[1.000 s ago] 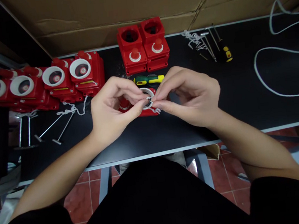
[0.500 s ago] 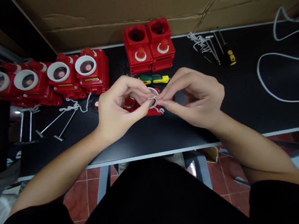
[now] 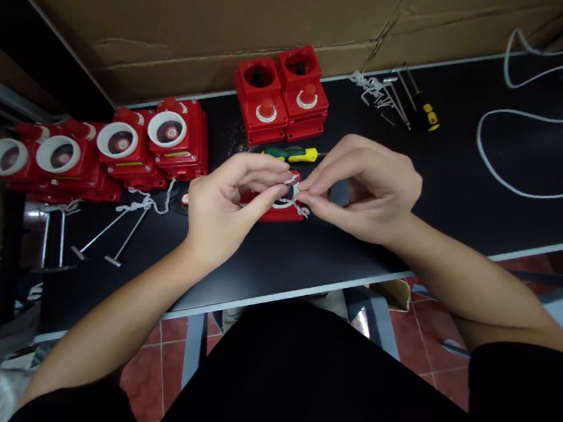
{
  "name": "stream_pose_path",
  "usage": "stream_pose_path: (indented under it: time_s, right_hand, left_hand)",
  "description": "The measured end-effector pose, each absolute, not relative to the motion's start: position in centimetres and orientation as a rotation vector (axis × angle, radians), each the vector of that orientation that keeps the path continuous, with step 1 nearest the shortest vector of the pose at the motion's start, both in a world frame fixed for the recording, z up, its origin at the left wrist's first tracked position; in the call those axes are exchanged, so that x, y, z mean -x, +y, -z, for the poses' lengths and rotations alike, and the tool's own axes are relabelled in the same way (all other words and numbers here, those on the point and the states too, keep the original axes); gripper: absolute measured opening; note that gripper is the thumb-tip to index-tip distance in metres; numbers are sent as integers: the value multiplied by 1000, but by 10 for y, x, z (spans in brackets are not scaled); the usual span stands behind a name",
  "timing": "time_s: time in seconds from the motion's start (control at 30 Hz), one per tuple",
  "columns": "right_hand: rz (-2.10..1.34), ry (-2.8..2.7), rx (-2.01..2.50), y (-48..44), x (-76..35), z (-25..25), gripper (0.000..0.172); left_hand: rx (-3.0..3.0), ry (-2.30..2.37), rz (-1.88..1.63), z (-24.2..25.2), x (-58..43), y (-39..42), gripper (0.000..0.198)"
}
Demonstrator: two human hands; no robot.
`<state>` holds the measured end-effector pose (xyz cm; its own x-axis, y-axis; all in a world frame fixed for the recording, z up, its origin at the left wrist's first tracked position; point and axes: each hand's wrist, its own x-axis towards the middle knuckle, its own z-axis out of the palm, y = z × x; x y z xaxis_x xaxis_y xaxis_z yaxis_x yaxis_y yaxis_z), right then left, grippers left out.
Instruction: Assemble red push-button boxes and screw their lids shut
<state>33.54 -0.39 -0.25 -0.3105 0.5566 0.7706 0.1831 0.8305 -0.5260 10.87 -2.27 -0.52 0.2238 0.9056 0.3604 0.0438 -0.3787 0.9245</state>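
Observation:
My left hand [image 3: 233, 206] is closed, its thumb and fingertips pinching a thin white cord [image 3: 303, 211]. From the other side my right hand [image 3: 367, 185] pinches the same cord between thumb and forefinger, with a small gap between the two sets of fingertips. Below them lies a red housing part [image 3: 282, 216] with a white ring, mostly covered by my hands. The cord's twisted tail hangs over its right side. Just behind the fingers rests a green and yellow screwdriver [image 3: 290, 154].
Several red boxes with white rings [image 3: 179, 148] line the left, with metal T-shaped hammers [image 3: 127, 246] before them. Two red boxes [image 3: 264, 115] stand at the back. Cords, rods and a yellow-black screwdriver [image 3: 431, 116] lie right, near a white cable [image 3: 493, 172].
The fingertips have moved slightly apart, and my left fingers have loosened a little around the cord. The whole view has shifted slightly, with the bench things appearing lower.

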Motion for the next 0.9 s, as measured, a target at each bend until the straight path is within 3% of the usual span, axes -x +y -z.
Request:
stream_pose_path:
  time_s: [0.9]
  right_hand:
    - [-362, -1926, 532, -4, -334, 3, 13]
  left_hand:
    - [-1914, 935, -1345, 3, -105, -27, 19]
